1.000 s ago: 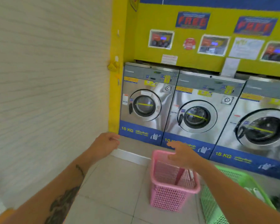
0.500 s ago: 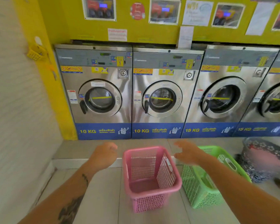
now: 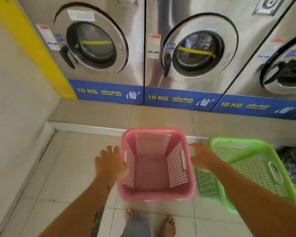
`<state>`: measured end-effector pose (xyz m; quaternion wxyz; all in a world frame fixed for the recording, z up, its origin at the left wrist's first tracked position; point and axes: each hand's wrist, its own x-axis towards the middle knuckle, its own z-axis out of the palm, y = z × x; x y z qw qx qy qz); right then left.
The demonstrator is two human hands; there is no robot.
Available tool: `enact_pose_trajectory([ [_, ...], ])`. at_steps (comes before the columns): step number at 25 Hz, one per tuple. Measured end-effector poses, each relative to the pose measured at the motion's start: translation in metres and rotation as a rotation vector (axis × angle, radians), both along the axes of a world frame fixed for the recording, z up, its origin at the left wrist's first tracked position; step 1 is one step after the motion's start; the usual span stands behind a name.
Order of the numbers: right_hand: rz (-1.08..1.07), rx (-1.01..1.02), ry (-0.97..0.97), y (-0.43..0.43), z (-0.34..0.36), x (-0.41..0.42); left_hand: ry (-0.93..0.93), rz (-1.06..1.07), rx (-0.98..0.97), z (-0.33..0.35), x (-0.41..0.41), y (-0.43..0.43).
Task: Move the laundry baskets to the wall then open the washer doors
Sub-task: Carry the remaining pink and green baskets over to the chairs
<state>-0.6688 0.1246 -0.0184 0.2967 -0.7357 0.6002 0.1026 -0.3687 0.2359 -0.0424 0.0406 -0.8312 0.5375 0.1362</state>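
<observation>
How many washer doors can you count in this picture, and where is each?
3. The left door is nearest the yellow strip, the middle door is above the pink basket, and the right door is cut off; more may lie beyond.

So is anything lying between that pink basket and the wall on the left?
Nothing visible: only bare floor tiles lie between the pink plastic mesh basket and the pale wall. Both hands flank its rim.
</observation>
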Motion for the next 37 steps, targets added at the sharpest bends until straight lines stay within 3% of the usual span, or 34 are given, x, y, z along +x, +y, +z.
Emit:
enact_pose_trajectory([
  [5, -0.063, 0.010, 0.115, -0.056, -0.133, 0.004, 0.018, -0.019, -0.012, -0.128, 0.012, -0.061],
  [10, -0.127, -0.111, 0.151, -0.086, -0.253, 0.011, 0.087, 0.027, -0.001, -0.254, 0.033, -0.085],
  [16, -0.048, -0.256, 0.308, -0.090, -0.306, 0.010, 0.240, -0.022, -0.074, -0.307, 0.045, -0.084],
  [21, 0.010, -0.281, 0.227, -0.108, -0.251, 0.026, 0.264, 0.051, -0.147, -0.256, 0.066, -0.088],
  [27, 0.087, -0.354, -0.010, -0.124, -0.116, 0.060, 0.307, 0.100, -0.325, -0.120, 0.103, -0.065],
  [33, 0.278, -0.412, -0.136, -0.100, 0.023, 0.076, 0.237, 0.264, -0.484, 0.010, 0.086, 0.011],
  [37, 0.491, -0.482, -0.246, -0.063, 0.090, 0.093, 0.090, 0.429, -0.554, 0.073, 0.057, 0.108],
])
